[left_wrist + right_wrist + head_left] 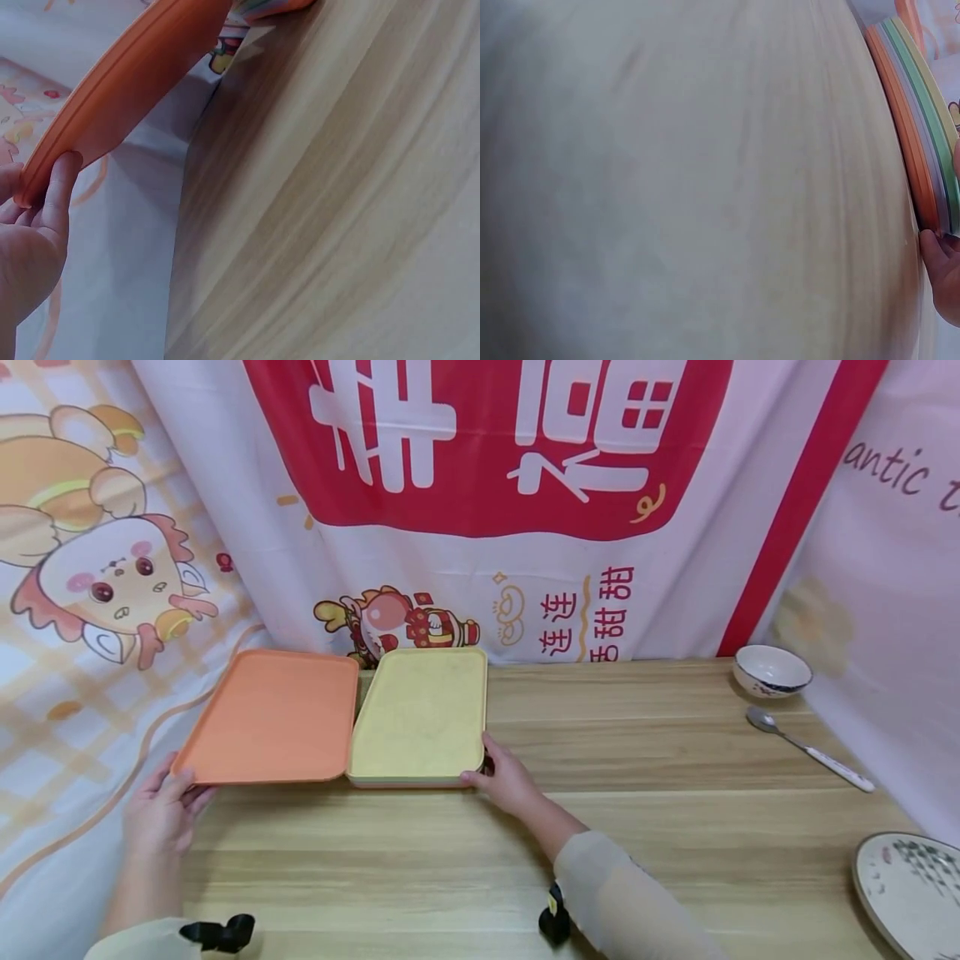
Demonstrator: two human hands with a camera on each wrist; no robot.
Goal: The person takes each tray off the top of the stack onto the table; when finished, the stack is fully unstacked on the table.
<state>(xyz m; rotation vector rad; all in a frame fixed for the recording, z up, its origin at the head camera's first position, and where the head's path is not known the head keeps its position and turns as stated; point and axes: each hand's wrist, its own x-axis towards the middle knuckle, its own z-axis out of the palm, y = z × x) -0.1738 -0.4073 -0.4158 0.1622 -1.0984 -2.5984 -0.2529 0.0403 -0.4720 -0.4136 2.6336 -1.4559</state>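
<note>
At the front left corner of an orange tray (273, 718), my left hand (159, 814) pinches the rim, thumb on top and fingers beneath. In the left wrist view the underside of that orange tray (124, 94) shows, raised above the table and out past its left edge. To its right lies a stack of trays with a yellow tray (423, 714) on top. My right hand (510, 781) holds the stack's front right corner. The right wrist view shows the tray stack (919, 127) side-on, with orange, greyish, green and yellow layers, and my fingertips low at its corner.
A patterned bowl (772, 672) stands at the table's back right. Before it lies a spoon (810, 750) with a pale handle, and a round plate (911, 885) sits at the front right. Printed cloth (495, 560) hangs along the back and both sides of the wooden table (390, 877).
</note>
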